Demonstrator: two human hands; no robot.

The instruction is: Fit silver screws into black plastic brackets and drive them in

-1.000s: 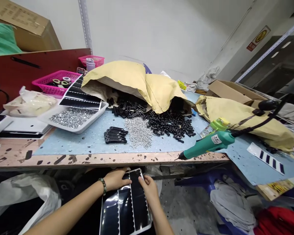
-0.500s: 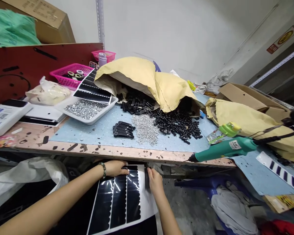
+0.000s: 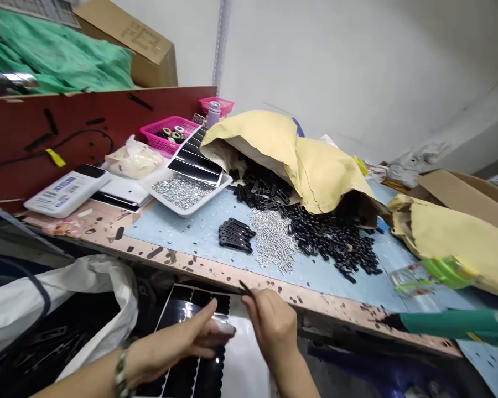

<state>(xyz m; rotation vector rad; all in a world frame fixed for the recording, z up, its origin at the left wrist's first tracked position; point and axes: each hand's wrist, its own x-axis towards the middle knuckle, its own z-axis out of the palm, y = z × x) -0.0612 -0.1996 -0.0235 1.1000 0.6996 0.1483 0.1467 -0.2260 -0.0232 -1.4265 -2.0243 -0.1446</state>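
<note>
Head view: right hand (image 3: 271,323) pinches a thin black strip (image 3: 246,288) between thumb and fingertip, in front of the front edge of the worktop (image 3: 216,275). Left hand (image 3: 178,345), fingers together and thumb raised, grips nothing and lies across a glossy black scalloped sheet (image 3: 178,307) on white backing, below that edge. Beyond it, on a blue mat (image 3: 170,237), sit a row of black links (image 3: 234,235) and loose silver screws (image 3: 271,249).

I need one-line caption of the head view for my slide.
Right hand pinches a small black strip above a scalloped black sheet, left hand over the sheet.
</note>
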